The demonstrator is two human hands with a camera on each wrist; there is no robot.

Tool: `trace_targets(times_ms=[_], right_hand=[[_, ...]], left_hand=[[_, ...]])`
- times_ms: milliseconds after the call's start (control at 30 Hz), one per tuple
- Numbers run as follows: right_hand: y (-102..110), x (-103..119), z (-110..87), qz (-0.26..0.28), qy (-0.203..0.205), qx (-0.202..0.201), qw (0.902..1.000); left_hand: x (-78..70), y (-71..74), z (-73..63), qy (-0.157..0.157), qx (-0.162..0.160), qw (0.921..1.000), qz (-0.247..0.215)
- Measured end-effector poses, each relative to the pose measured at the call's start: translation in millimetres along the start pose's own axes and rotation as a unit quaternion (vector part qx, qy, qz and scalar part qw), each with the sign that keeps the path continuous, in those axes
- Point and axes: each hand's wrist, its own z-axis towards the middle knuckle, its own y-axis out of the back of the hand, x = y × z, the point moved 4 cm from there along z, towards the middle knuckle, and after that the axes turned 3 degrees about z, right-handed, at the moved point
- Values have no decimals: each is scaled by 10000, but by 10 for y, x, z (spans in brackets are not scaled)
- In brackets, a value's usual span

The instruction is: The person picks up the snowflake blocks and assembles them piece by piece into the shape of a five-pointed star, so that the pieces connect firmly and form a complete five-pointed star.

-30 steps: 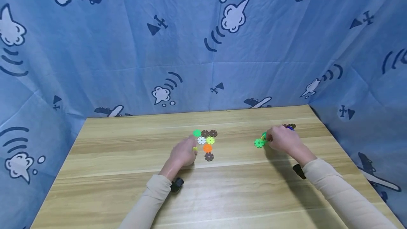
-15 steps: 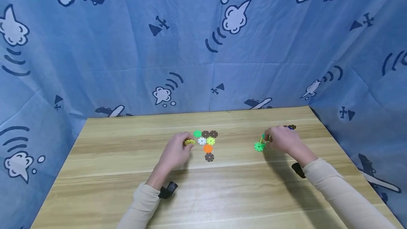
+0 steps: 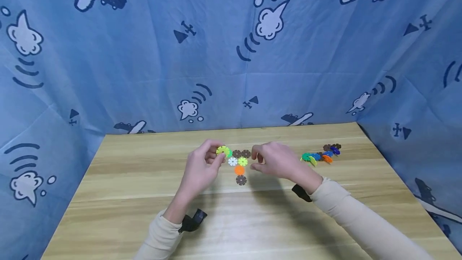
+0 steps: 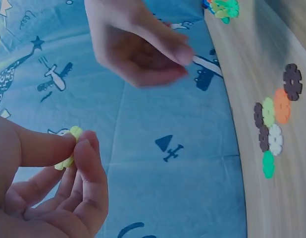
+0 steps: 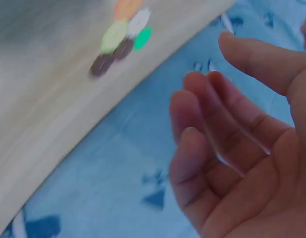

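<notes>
My left hand point(image 3: 200, 167) pinches a yellow-green notched plastic disc point(image 3: 223, 151) between thumb and fingers. In the left wrist view the disc point(image 4: 68, 162) shows edge-on, partly covered by the fingertips. My right hand point(image 3: 276, 161) is at the right of the loose discs, its fingers loosely curved. The right wrist view shows nothing between its thumb and fingers point(image 5: 190, 163). Loose discs lie flat together below the hands: a green one partly behind the held disc, two dark brown point(image 3: 246, 153), a white point(image 3: 232, 161), a yellow-green point(image 3: 243, 161), an orange point(image 3: 239, 170) and another brown point(image 3: 241, 180).
A cluster of several colourful discs point(image 3: 317, 156), some tilted on edge, lies on the right part of the wooden table point(image 3: 144, 179). A blue printed cloth point(image 3: 216, 59) hangs behind the table's far edge and along its sides.
My left hand has lifted the yellow-green disc from the table and turned it face-on. The right hand has let go of the disc cluster at the right and moved left.
</notes>
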Motion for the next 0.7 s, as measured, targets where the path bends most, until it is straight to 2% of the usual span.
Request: trace_targets(times_ms=[133,233,300,467,600,700], right_hand=[[-249,123,155,168,-393,691,9967],[-456,91,239,293,-665,1110,9912],[-585,52,271,313,-777,1236,9888],[-788,5,291,416,-712,962,9919],[-836,5,278,779,-735,755,9914],[-847,-14,264,983,-815,741,9890]], left_hand=[[-35,12,-35,60,-139,9997,-197],[-42,13,-33,71,-142,9997,-185],[-44,8,-28,77,-118,9998,-171],[-58,-6,-19,76,-72,9998,-197],[-67,-10,-16,101,-42,9997,-229],[-68,-23,-13,106,-16,9997,-232]])
